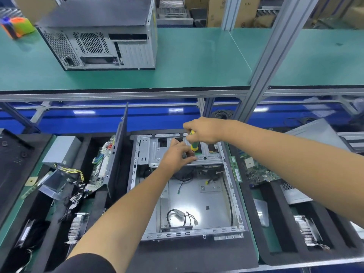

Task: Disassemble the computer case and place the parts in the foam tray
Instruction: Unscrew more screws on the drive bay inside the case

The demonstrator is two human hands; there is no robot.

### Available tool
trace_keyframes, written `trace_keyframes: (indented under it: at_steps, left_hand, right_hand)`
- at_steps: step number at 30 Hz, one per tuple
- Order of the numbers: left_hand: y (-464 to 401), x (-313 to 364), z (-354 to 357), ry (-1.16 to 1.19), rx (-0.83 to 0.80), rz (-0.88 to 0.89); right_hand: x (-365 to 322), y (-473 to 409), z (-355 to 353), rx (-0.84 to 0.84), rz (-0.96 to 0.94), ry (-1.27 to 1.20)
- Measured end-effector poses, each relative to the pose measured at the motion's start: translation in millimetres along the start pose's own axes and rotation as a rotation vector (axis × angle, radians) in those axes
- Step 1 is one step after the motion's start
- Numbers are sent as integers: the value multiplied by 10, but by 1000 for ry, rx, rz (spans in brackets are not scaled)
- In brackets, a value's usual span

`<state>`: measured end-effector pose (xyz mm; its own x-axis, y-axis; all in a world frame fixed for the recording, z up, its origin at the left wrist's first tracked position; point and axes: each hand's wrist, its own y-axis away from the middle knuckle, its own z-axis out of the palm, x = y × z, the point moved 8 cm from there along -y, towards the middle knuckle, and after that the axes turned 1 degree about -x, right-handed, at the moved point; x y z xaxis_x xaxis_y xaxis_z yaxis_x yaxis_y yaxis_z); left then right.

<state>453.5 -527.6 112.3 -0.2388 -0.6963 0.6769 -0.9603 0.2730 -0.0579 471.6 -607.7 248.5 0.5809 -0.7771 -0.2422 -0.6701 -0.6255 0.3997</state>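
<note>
An open grey computer case (197, 196) lies flat in front of me, with loose cables on its bare floor. At its far end sits a metal drive cage (149, 152). My right hand (204, 131) grips a green and yellow screwdriver (194, 143), held upright with its tip down on the cage. My left hand (177, 154) rests on the cage beside the screwdriver tip, fingers pinched around it. Black foam trays (65, 205) lie left and right of the case.
The left tray holds a power supply (61, 150), a motherboard (102, 166), a leaning side panel (120, 146) and a heatsink (77, 227). The right tray (275, 196) holds a green board (258, 170), a RAM stick (235, 168) and another heatsink (308, 231). A second case (100, 36) stands on the upper green shelf.
</note>
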Motion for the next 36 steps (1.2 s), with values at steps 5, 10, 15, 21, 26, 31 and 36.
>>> trace_keyframes:
  at_steps: [5, 10, 15, 21, 26, 31, 36]
  left_hand:
    - [-14, -10, -1, 26, -12, -10]
    - [-22, -45, 0, 88, -11, -20]
    - [-30, -33, -9, 61, -11, -12]
    - [-33, -50, -1, 63, -18, -24]
    - [-21, -93, 14, 71, -30, -49]
    - [-20, -44, -1, 82, -21, -8]
    - [-30, -56, 9, 53, -33, -12]
  right_hand:
    - [-13, -31, -10, -60, 24, 149]
    - [-22, -8, -25, -84, -50, 210]
    - [-18, -11, -44, -14, -69, 332]
    - [-134, -120, -46, -43, -58, 384]
    - [-136, -91, -47, -49, -100, 72]
    - [-88, -87, -48, -47, -83, 91]
    - [-129, -99, -108, -8, -25, 566]
